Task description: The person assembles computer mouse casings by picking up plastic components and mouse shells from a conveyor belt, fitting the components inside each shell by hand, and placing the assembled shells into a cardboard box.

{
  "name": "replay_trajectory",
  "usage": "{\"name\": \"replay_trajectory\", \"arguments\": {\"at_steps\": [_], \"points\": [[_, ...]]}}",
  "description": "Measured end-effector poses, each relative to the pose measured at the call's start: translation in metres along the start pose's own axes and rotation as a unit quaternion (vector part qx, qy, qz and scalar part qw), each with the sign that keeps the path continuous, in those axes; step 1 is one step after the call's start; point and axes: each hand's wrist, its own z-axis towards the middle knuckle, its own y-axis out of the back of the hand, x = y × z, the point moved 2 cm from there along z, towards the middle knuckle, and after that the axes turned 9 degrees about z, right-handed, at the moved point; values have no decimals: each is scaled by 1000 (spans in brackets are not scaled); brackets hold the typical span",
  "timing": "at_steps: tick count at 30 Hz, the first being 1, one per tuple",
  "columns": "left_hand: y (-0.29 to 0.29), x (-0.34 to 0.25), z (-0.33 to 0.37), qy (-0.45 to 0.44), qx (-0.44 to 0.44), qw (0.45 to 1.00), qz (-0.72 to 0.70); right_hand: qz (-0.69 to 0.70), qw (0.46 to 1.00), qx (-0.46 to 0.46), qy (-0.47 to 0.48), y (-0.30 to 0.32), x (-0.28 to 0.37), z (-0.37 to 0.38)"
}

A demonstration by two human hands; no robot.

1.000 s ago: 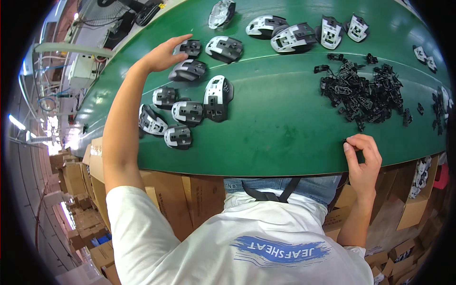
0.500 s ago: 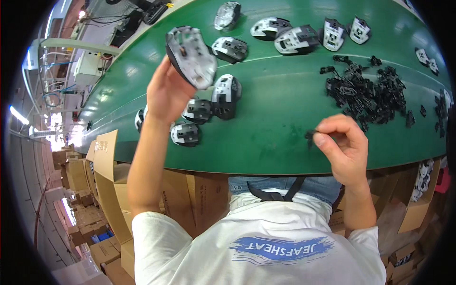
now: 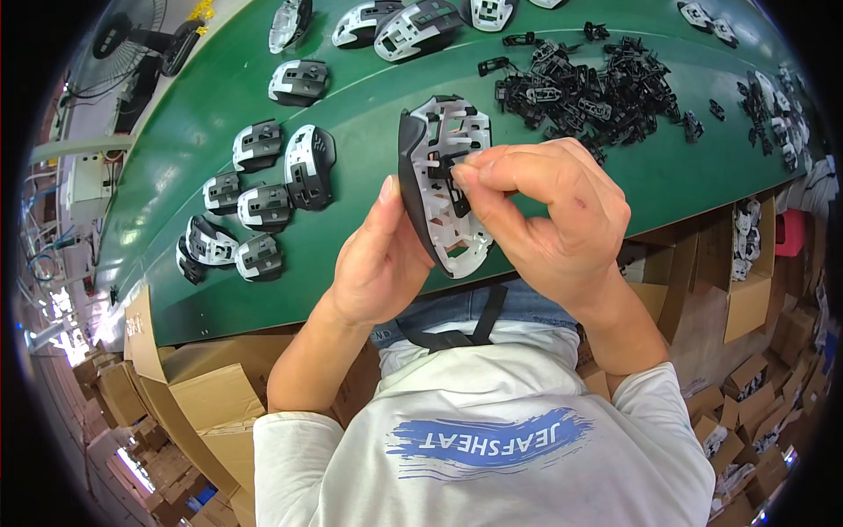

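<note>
My left hand (image 3: 378, 259) is closed on the side of a mouse shell (image 3: 439, 230), black outside and white inside, held upright above the table's near edge. Its hollow inner face, with posts and slots, is turned to the right. Into that hollow reaches my right hand (image 3: 558, 198), thumb and forefinger pinched on a small black plastic clip (image 3: 458, 195) that lies against the inner wall. The fingertips partly cover the clip, so whether it is seated cannot be told.
A heap of black plastic clips (image 3: 584, 92) lies on the green table (image 3: 378, 105). Several grey-and-white mouse shells (image 3: 263, 208) are grouped at left, with more along the far side. Cardboard boxes (image 3: 219, 386) stand below the near edge; a fan (image 3: 132, 35) is at far left.
The mouse shell has come down from the upper left to in front of me. My right hand has brought the clip into its hollow. The whole view has shifted rightward.
</note>
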Motion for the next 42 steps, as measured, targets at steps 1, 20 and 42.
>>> {"name": "replay_trajectory", "arguments": {"at_steps": [1,20,42], "points": [[-5,0,0,18,-30,999,37,1,1000,2,-2,2,1,-2],[-9,25,-28,50,-55,996,57,50,970,194,-140,13,17,-11],[-32,27,-32,46,-185,974,122,137,916,138,-351,20,22,-33]]}}
